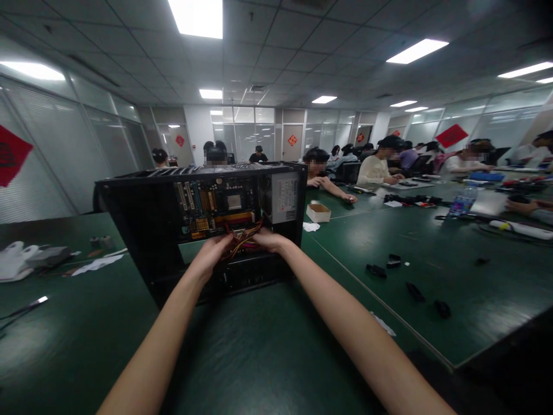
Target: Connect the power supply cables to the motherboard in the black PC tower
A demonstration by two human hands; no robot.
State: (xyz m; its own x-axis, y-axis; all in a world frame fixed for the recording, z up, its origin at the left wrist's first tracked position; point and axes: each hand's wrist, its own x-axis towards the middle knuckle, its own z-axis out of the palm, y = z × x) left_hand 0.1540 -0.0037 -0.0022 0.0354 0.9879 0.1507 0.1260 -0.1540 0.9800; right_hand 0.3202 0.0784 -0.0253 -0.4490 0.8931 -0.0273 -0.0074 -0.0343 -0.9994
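Note:
An open black computer case (142,230) lies on its side edge on the green table, its inside facing me. A motherboard (216,202) with several slots shows within, and a silver power supply (284,197) sits at its upper right. Both of my hands reach into the case at a bundle of coloured power cables (244,239). My left hand (218,248) has its fingers closed round the bundle's left side. On the right side of the same cables is my right hand (270,239), also closed, its fingertips partly hidden among the wires.
A small open cardboard box (318,212) stands right of the case. Several small black parts (415,291) lie on the right table. A grey block (48,256) and a white plastic bag (17,259) are at left. Across the table a person's hand (349,199) rests near the box.

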